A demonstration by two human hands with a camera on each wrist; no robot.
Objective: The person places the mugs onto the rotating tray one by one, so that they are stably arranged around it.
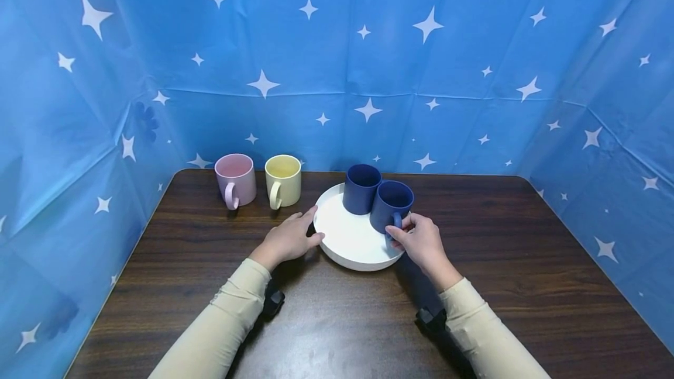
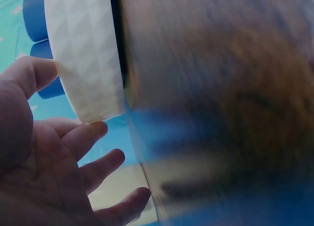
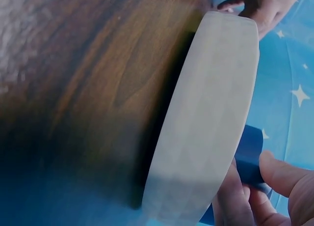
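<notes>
Head view's at 6 o'clock facing down-ish to 12; wrist views, way closer, share the white tray (image 3: 206, 103).

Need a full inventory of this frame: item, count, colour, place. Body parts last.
Dark blue mugs: 2, dark blue, on the tray
Tray: 1, white, on the table
Pink mug: 1, pink, table's far left
Yellow mug: 1, pale yellow, between pink mug and tray
Table: 1, dark brown, under everything
Backdrop: blue with white stars, behind and beside the table
Wrist devices: 2, black, one per wrist
Sleeves: 2, cream, both arms
Left hand: 1, bare, touching tray's left side
Right hand: 1, bare, pinching nearer blue mug's handle
</notes>
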